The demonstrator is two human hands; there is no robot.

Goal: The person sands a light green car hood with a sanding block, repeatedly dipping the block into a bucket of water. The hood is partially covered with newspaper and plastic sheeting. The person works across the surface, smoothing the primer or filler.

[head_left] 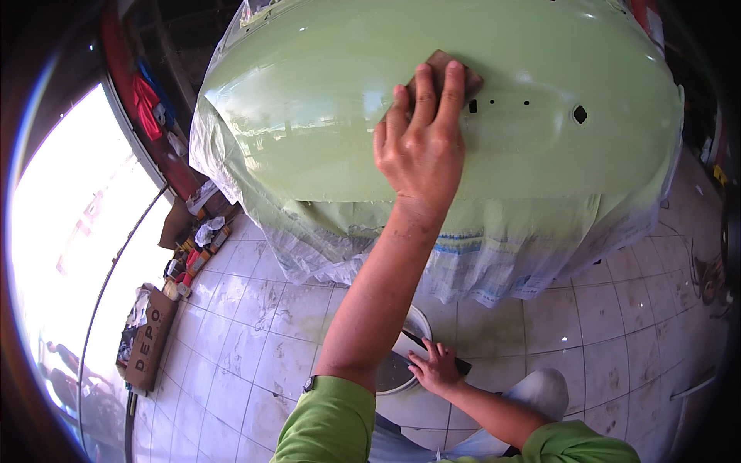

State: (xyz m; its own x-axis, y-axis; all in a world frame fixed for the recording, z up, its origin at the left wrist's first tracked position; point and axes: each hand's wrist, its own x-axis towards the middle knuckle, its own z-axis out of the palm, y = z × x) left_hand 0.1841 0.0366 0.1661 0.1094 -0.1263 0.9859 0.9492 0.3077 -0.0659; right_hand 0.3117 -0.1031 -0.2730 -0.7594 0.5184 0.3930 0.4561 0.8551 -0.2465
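Note:
A light green painted car panel (324, 147) with several small holes fills the upper middle. My left hand (421, 143) presses a brown piece of sandpaper (440, 65) flat on it, fingers stretched over the sheet; whether a block lies beneath is hidden. Lower down, my right hand (438, 369) is by a round bucket (421, 320) on the floor. Its fingers curl over a long dark flat strip (463, 366), whose exact kind I cannot make out. My left forearm hides part of the bucket.
Thin plastic sheeting (494, 262) hangs below the panel. On the left, a cardboard box (150, 339) and several small packages (185, 262) stand along a bright glass door (69, 201). The floor is pale tile (556, 316), smudged in places. My knee (540, 393) shows below.

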